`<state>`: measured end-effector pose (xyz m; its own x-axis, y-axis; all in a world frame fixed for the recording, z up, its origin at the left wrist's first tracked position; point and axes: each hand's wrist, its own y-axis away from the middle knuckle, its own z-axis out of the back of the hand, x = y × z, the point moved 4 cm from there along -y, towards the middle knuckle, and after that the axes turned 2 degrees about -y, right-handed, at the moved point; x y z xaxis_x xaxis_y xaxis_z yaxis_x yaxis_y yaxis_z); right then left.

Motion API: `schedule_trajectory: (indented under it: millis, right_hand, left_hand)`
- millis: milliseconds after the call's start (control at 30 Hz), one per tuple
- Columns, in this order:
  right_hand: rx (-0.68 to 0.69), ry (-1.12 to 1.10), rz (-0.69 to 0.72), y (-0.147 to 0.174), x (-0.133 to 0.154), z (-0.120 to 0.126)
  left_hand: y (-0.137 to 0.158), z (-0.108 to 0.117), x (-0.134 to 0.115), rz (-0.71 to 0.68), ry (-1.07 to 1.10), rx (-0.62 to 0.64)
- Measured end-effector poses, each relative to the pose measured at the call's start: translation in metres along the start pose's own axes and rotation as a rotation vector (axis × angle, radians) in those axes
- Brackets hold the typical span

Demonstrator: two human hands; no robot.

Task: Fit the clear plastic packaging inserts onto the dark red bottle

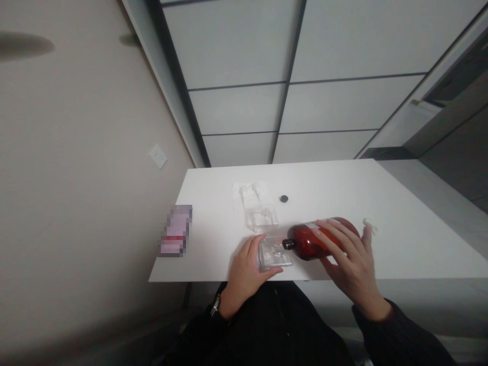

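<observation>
In my right hand [351,259] a reddish-brown bottle [307,242] lies tipped almost level, its dark uncapped-looking neck pointing left. The neck is over the right side of a clear plastic box [274,251]; whether liquid is flowing cannot be made out. My left hand [248,267] grips that box from its left side, thumb along the near edge and fingers at the far corner. Just beyond it sits a second clear plastic container [263,219]. Farther back on the table is a small dark round cap [284,199].
Whitish small items [249,191] lie on a pale sheet at the back. A crumpled white piece [369,223] rests right of the bottle. A blurred-out pink pack [177,231] is at the left edge of the white table [412,244]. A wall stands close on the left.
</observation>
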<state>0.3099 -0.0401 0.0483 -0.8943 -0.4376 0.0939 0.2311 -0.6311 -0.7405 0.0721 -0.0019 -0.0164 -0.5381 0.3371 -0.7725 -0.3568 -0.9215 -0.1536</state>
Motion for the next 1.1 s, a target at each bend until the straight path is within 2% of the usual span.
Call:
schedule_trajectory:
  millis: [1100]
  right_hand:
    - [-0.002, 0.034, -0.002, -0.0051, -0.0018, 0.0044]
  left_hand:
    - [0.0001, -0.0003, 0.0012, -0.001, 0.008, 0.008]
